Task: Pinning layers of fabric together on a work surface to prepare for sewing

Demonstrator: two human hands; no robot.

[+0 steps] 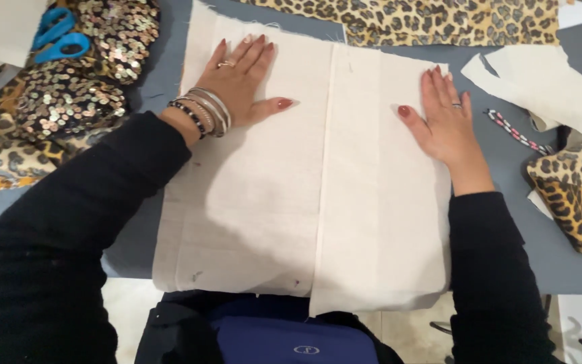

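1. Your left hand [240, 81] lies flat, fingers spread, holding nothing, palm down on the cream fabric's [250, 202] upper-left part.
2. Your right hand [442, 114] is flat too, empty, pressed on the narrower overlapping cream panel [382, 222] at upper right.
3. Fabric's long axis runs away from you; overlap edge sits btwn both hands, approx. equally near each.
4. Scissors [58, 37] lie well apart, far left, on sequin cloth [82, 94].

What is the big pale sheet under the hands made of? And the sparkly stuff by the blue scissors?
The pale sheet looks like plain woven cloth, maybe cotton or linen: matte, cream, with loose threads fraying at the top edge. Both the left hand and the right hand press flat on it. The sparkly stuff looks like fabric covered in shiny round sequins, probably plastic, which glint gold and silver.
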